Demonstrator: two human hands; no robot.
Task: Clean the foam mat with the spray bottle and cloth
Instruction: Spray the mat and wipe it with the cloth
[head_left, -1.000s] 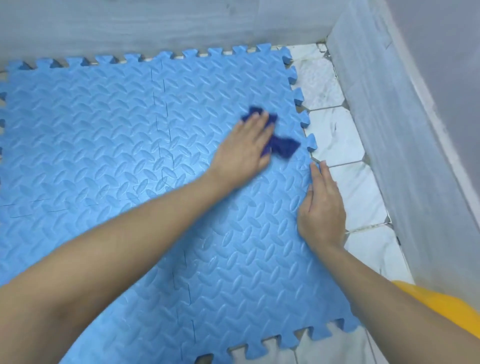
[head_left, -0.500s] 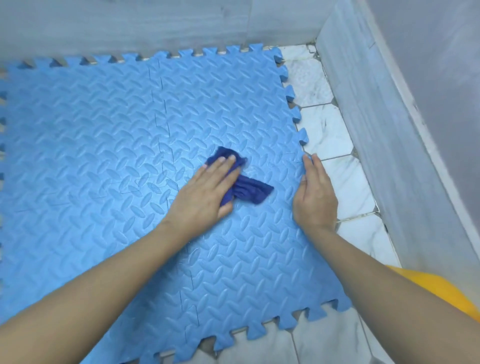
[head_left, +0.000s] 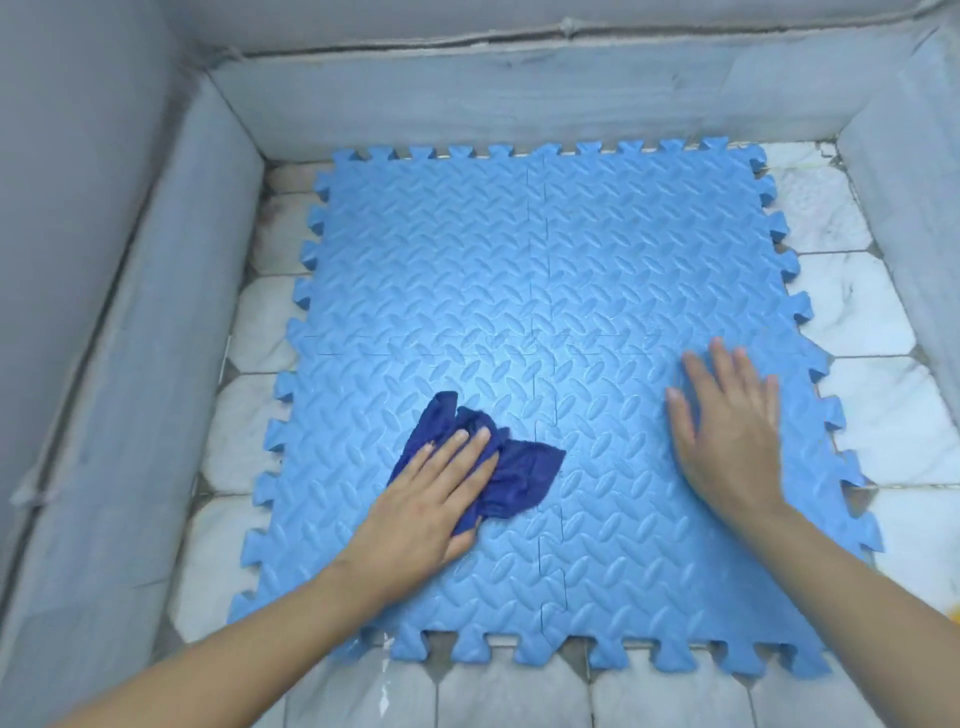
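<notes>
A: Where's the cloth?
B: The dark blue cloth (head_left: 501, 470) lies bunched on the blue foam mat (head_left: 545, 291), under the flat, unclenched left hand (head_left: 434, 501).
A: Right hand (head_left: 727, 431)?
B: Splayed flat on the mat, holding nothing.

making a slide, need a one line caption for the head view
Left hand presses a dark blue cloth onto the blue foam mat while the right hand lies flat on it.
</notes>
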